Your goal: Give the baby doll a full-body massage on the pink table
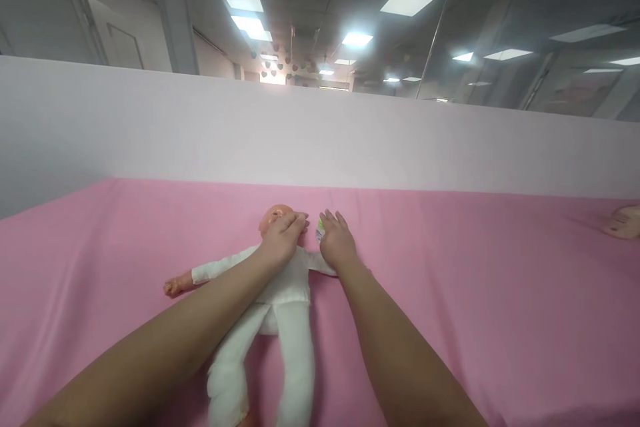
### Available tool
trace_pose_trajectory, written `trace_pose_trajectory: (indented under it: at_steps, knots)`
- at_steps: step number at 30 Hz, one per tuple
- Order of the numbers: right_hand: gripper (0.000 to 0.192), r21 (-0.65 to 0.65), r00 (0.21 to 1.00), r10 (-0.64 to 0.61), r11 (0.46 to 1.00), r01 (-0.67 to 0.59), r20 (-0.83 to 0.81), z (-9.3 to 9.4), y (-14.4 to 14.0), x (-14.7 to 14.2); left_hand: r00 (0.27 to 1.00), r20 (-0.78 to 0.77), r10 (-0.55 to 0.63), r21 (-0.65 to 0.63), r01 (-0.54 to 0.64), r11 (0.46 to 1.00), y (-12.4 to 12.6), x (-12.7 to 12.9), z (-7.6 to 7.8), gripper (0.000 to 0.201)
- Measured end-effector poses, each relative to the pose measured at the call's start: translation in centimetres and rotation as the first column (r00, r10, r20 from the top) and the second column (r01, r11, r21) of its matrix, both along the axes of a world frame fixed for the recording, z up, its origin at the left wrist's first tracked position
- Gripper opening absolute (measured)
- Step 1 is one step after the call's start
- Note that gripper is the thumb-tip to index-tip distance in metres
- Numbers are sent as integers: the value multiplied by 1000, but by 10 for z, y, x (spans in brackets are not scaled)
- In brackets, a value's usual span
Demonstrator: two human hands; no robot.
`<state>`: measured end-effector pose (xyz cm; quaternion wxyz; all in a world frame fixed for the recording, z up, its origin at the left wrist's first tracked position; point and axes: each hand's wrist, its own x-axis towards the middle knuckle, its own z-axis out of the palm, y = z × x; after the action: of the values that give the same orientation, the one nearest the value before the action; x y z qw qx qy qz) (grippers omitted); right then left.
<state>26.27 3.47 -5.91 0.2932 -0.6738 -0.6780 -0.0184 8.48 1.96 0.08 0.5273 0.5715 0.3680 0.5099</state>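
A doll [280,293] in white cloth lies face-up near the middle of the pink-covered desk [475,293], its long axis running from the near edge toward the far edge, head pointing away and legs toward the person. The left hand [283,237] rests curled over the doll's head and neck, seemingly steadying it. Just right of it, the right hand [337,240] lies fingers-down on a small green-and-white object [319,229]; I cannot tell if it grips it. At the desk's far right edge, another person's hand [624,222] shows.
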Motion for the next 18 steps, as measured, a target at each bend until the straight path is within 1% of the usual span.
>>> trace_pose_trajectory:
  at_steps: [1,2,4,5,7,13,16,18]
  knots:
    - [71,-14,1000,3,1000,-3,-7,0,0,0,995,98,-29,-192,47,980,1,13,3,24]
    - [71,-26,1000,6,1000,-6,-15,0,-1,0,983,178,-40,-355,102,929,3,24,5,26]
    - [68,-35,999,5,999,-7,-35,1,-2,1,970,239,-33,-477,147,866,10,42,5,29]
    - [66,-34,999,2,999,-4,-47,2,-2,1,968,249,-23,-501,150,853,15,49,3,29]
    - [62,-31,998,-6,999,4,-66,3,-2,2,966,259,2,-517,137,845,25,57,-3,27]
    - [61,-24,997,-26,999,24,-67,7,-3,-3,952,305,33,-549,148,822,51,66,-22,31]
    - [60,-36,997,-55,998,53,-54,8,-4,-9,941,337,30,-552,172,816,55,67,-25,32]
    - [60,-37,996,-74,997,73,-43,6,-4,-11,932,362,26,-550,191,813,54,65,-23,31]
